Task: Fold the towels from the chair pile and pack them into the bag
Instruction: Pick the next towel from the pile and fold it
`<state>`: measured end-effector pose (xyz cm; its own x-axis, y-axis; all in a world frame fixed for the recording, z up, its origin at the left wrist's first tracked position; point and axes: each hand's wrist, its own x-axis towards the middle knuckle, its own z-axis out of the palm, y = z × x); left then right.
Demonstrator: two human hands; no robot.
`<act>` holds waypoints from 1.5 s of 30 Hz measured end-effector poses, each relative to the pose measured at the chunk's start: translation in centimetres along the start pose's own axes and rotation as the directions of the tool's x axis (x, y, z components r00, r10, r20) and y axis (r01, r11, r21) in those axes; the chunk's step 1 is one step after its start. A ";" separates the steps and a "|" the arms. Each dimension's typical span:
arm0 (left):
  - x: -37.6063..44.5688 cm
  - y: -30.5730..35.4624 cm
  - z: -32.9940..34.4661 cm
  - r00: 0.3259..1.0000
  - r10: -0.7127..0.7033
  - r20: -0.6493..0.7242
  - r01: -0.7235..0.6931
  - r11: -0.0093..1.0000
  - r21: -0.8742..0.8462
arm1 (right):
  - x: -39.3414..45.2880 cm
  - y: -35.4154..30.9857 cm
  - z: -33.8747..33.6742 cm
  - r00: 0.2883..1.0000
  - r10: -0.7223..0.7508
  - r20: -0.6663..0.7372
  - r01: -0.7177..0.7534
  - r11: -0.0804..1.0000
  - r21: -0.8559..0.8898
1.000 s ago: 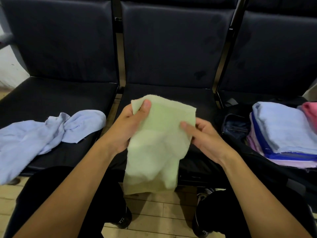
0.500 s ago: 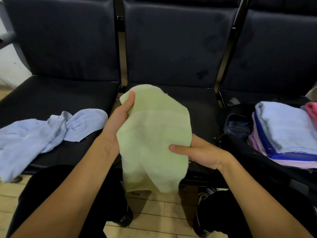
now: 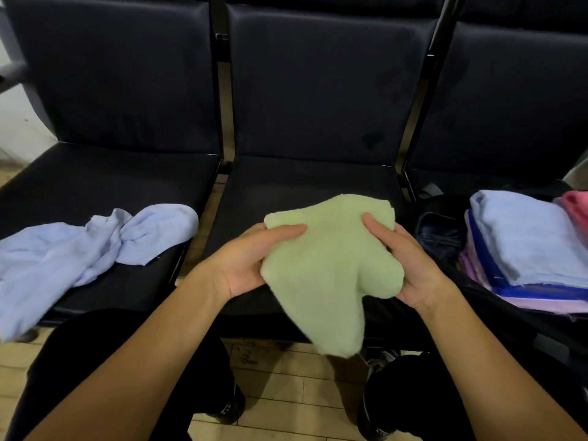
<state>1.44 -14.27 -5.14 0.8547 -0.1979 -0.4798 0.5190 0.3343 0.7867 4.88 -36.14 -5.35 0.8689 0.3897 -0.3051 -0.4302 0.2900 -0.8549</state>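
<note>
Fingers (image 3: 283,232) of both hands pinch half-folded green towel (image 3: 327,268); blue towel (image 3: 95,246) left of it unfolded, bag (image 3: 445,237) part-packed.

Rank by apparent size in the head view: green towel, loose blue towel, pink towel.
1. Loose blue towel, crumpled on the left seat, partly cut off by the frame edge.
2. Green towel, close; nearness may inflate it.
3. Pink towel, only a sliver visible, true size unknown.
</note>
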 end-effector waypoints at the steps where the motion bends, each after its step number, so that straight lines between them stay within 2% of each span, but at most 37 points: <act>1: 0.2 0.1 -0.2 0.999 -0.013 -0.036 0.013 1.000 0.003 | 0.2 0.0 -0.2 1.000 0.009 -0.019 -0.009 1.000 -0.025; 4: 0.5 0.1 -0.9 0.990 -0.055 -0.128 0.058 0.998 0.017 | 0.6 0.5 -0.6 0.990 0.087 -0.114 -0.101 0.987 -0.124; 6: 0.8 -0.1 -1.2 0.983 -0.055 -0.173 0.056 0.998 -0.003 | 0.9 0.8 -0.7 0.984 0.114 -0.137 -0.131 0.984 -0.125; 8: 1.0 0.0 -1.2 0.985 0.012 -0.171 -0.017 0.999 -0.027 | 0.9 0.7 -0.6 0.991 0.070 -0.111 -0.081 0.991 -0.107; 10: 1.1 0.1 -1.3 0.975 0.177 -0.134 -0.173 0.984 0.042 | 0.8 0.4 -0.4 0.994 -0.016 -0.105 0.005 0.994 -0.112; 13: 0.3 0.7 -0.7 0.889 0.458 -0.007 -0.440 0.858 0.265 | 0.5 -0.2 -0.4 0.983 -0.145 -0.110 0.127 0.980 -0.155; 16: 0.6 0.7 -0.9 0.769 0.636 0.064 -0.604 0.691 0.397 | 0.6 -0.4 -0.5 0.954 -0.259 -0.152 0.238 0.961 -0.142; 18: 1.3 0.7 -1.3 0.722 0.692 0.015 -0.629 0.647 0.430 | 1.0 -0.3 -0.9 0.933 -0.295 -0.205 0.266 0.951 -0.161; 20: 1.6 0.6 -1.6 0.696 0.717 -0.049 -0.637 0.647 0.419 | 1.5 0.0 -1.6 0.906 -0.335 -0.260 0.288 0.936 -0.202; 25: 1.7 0.3 -1.4 0.609 0.769 -0.195 -0.646 0.623 0.440 | 2.2 0.3 -2.3 0.792 -0.494 -0.358 0.405 0.865 -0.297; 27: 1.5 0.3 -1.2 0.611 0.773 -0.169 -0.649 0.612 0.452 | 2.3 0.4 -2.3 0.792 -0.499 -0.353 0.397 0.859 -0.323; 31: 1.2 0.1 -0.5 0.732 0.675 -0.095 -0.557 0.673 0.486 | 1.9 0.5 -2.1 0.857 -0.391 -0.336 0.274 0.898 -0.345; 33: 1.2 0.3 -0.7 0.758 0.648 -0.082 -0.529 0.683 0.504 | 1.7 0.3 -1.9 0.889 -0.332 -0.316 0.209 0.908 -0.364; 37: 0.8 1.0 -1.5 0.755 0.654 -0.047 -0.563 0.684 0.464 | 1.3 -0.3 -1.7 0.919 -0.323 -0.227 0.260 0.928 -0.268; 41: 0.6 1.3 -2.3 0.716 0.698 0.004 -0.607 0.619 0.499 | 1.0 -0.6 -1.9 0.931 -0.334 -0.146 0.305 0.933 -0.191; 45: 0.8 1.3 -2.6 0.692 0.722 -0.033 -0.635 0.629 0.449 | 0.9 -0.8 -2.0 0.929 -0.356 -0.098 0.334 0.923 -0.190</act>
<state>2.79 -11.60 -5.46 0.9655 0.1343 0.2232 -0.2143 -0.0773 0.9737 6.53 -37.75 -5.74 0.9847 0.1733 -0.0199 -0.0604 0.2316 -0.9709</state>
